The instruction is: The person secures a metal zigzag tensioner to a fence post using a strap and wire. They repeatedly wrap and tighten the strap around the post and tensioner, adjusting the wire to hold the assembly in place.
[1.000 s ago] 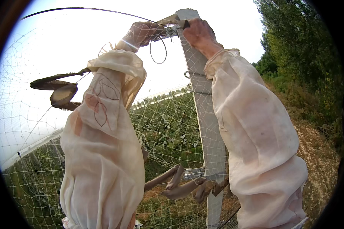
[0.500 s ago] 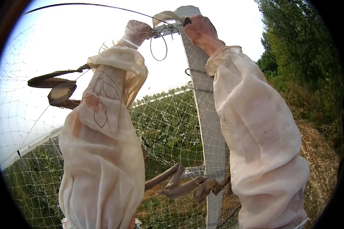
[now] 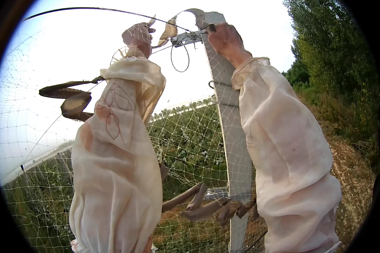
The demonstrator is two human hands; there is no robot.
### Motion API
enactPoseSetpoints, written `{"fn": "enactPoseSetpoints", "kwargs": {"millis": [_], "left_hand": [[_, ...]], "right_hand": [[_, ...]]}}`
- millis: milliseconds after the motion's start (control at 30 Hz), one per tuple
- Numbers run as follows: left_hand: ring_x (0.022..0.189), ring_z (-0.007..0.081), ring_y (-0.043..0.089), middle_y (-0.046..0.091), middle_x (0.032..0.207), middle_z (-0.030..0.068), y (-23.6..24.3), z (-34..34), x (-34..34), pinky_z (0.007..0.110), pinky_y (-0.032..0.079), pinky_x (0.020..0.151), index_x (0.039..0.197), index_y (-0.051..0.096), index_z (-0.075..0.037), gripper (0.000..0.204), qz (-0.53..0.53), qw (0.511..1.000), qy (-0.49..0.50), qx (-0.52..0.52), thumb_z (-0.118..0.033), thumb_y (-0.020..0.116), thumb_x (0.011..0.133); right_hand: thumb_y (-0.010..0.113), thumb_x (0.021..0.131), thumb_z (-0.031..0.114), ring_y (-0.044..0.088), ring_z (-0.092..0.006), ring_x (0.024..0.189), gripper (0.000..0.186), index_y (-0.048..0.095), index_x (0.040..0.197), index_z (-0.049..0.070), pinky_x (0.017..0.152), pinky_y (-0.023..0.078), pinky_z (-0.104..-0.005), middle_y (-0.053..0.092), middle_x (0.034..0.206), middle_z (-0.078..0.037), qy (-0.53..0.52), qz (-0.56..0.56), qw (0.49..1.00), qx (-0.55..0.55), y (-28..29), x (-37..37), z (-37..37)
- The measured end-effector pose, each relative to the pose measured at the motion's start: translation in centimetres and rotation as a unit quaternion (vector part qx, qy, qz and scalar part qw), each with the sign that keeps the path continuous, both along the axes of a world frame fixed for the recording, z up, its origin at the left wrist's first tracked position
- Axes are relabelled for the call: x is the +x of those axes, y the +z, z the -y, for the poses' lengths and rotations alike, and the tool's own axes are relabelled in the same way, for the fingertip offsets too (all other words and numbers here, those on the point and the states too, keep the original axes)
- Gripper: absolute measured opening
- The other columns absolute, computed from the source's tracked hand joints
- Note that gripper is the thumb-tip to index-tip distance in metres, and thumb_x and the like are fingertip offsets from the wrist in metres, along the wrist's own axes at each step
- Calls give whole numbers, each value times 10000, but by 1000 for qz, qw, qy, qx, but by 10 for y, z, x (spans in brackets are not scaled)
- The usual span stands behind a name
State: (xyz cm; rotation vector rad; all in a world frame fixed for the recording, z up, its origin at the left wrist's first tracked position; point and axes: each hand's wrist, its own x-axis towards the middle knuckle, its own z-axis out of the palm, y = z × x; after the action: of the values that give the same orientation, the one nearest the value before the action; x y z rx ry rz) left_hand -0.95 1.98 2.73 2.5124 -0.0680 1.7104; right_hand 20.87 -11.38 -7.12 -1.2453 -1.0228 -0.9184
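Observation:
My left hand [image 3: 137,37], left of the post top, has curled fingers on a pale tan strip [image 3: 170,28] and the white netting. My right hand [image 3: 226,42] is closed on the strip's darker end at the top of the grey concrete post [image 3: 234,156]. The strip arches up between my hands. Beneath it, a metal bracket [image 3: 185,39] is fixed near the post top, with a wire loop [image 3: 180,69] hanging from it. Both forearms wear loose cream sleeves. Netting stretches over the post and behind my arms.
A dark arched cable [image 3: 93,8] crosses above. Folded dark strips [image 3: 75,107] hang at left; brownish strips [image 3: 200,208] wrap across the post lower down. Orchard rows [image 3: 185,139] lie behind the net. A leaf-strewn path [image 3: 348,177] and tall trees [image 3: 325,50] run along the right.
My left hand has shifted left, away from the bracket, and the tan strip now arches higher. My right hand and the post sit slightly right and lower in the picture.

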Motion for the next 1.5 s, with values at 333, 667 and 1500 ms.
{"fn": "enactPoseSetpoints", "kwargs": {"millis": [333,667,1500], "left_hand": [[579,168,640,668,719,116,-4,10,21,285,563,524,865,672,62,230,5,999,-38,-2,-152,734,811],[573,145,629,670,712,102,-27,29,26,270,549,512,836,684,45,184,16,983,-171,-64,-134,723,825],[527,81,541,652,699,57,5,-15,23,234,433,440,901,671,-24,130,12,966,53,251,-150,669,870]], "right_hand": [[432,913,242,662,-345,788,346,671,969,-2,774,497,-453,676,847,-218,-11,41,999,-10,-9,-18,22],[444,877,208,667,-323,766,318,678,935,2,764,499,-441,677,812,-208,2,14,1000,6,-15,-15,20],[443,901,227,659,-323,764,314,668,908,7,768,491,-441,676,815,-202,27,49,998,28,-17,-23,22]]}}
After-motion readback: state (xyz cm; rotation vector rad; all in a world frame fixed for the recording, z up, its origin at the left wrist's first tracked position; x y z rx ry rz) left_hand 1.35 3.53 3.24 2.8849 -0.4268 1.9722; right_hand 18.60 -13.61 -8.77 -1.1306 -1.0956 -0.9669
